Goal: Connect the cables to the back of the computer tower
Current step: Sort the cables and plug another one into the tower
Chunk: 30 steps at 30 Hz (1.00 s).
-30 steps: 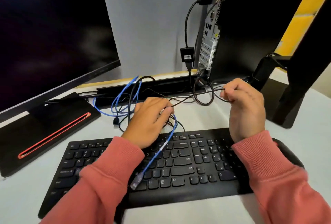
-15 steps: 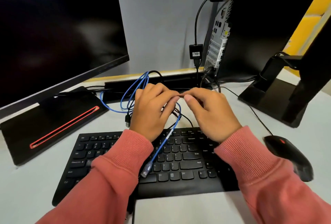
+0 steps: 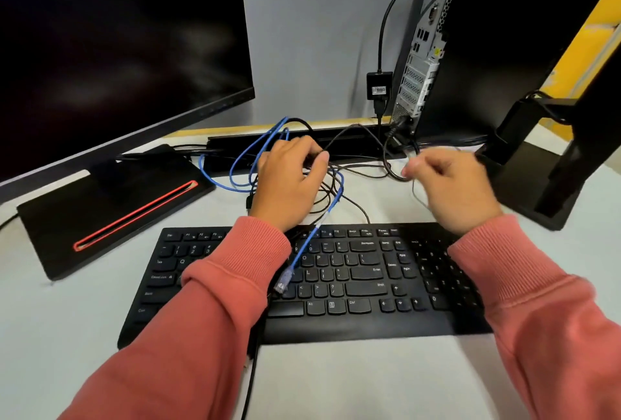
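The black computer tower (image 3: 497, 50) stands upright at the back right, its silver port panel (image 3: 420, 77) facing left. A black adapter (image 3: 379, 85) hangs from a cable plugged in near the panel's top. My left hand (image 3: 289, 181) grips a tangle of black cables (image 3: 336, 191) behind the keyboard. A blue network cable (image 3: 235, 167) loops past that hand, and its clear plug (image 3: 280, 283) lies on the keys. My right hand (image 3: 450, 184), blurred, is right of the tangle with curled fingers pinching a thin black cable (image 3: 416, 194).
A large dark monitor (image 3: 117, 33) stands on the left on a black base with a red stripe (image 3: 111, 204). The black keyboard (image 3: 353, 285) lies in front of me. A second monitor's stand (image 3: 537, 177) is at the right, and a black cable channel (image 3: 353, 142) runs along the desk's back.
Half a second ago my hands met over the cable tangle. My right hand has since pulled away to the right with the thin cable. My left hand stays on the tangle.
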Tool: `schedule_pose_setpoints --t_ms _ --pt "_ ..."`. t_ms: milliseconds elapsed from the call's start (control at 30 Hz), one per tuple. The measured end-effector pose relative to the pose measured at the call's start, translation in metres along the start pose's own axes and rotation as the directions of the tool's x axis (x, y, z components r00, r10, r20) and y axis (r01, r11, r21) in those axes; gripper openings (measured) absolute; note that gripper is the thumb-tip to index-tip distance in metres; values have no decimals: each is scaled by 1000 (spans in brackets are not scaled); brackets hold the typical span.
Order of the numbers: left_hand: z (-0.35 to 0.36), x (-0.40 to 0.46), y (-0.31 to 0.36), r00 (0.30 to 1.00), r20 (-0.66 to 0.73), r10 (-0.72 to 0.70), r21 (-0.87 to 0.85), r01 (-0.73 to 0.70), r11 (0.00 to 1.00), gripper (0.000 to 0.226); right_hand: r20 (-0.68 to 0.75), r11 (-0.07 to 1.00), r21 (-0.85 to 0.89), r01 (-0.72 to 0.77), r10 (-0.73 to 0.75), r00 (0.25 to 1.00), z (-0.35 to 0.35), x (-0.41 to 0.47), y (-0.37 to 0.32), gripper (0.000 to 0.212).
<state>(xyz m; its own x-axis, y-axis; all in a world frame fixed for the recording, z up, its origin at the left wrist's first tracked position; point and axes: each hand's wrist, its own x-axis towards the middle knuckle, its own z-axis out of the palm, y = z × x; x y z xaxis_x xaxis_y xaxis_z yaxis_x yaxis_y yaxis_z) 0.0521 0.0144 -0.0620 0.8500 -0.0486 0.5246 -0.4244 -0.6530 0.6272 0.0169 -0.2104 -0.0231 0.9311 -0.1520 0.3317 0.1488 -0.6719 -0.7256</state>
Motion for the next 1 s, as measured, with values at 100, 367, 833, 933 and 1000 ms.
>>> schedule_pose_setpoints --t_ms 100,367,833,933,1000 --pt "3 3 1 999 -49 8 -28 -10 1000 18 231 978 -206 -16 65 971 14 -10 5 16" --pt "-3 6 11 999 32 -30 49 28 998 14 225 983 179 -43 2 974 38 -11 -27 43" --pt "-38 38 33 935 326 -138 -430 277 859 12 543 908 271 -320 130 829 50 4 -39 67" --pt "-35 42 53 932 329 -152 -609 332 720 20 581 915 248 -319 123 805 54 8 -52 50" --pt "-35 45 65 941 312 -134 -658 316 683 25 603 887 288 -362 126 788 54 9 -59 32"
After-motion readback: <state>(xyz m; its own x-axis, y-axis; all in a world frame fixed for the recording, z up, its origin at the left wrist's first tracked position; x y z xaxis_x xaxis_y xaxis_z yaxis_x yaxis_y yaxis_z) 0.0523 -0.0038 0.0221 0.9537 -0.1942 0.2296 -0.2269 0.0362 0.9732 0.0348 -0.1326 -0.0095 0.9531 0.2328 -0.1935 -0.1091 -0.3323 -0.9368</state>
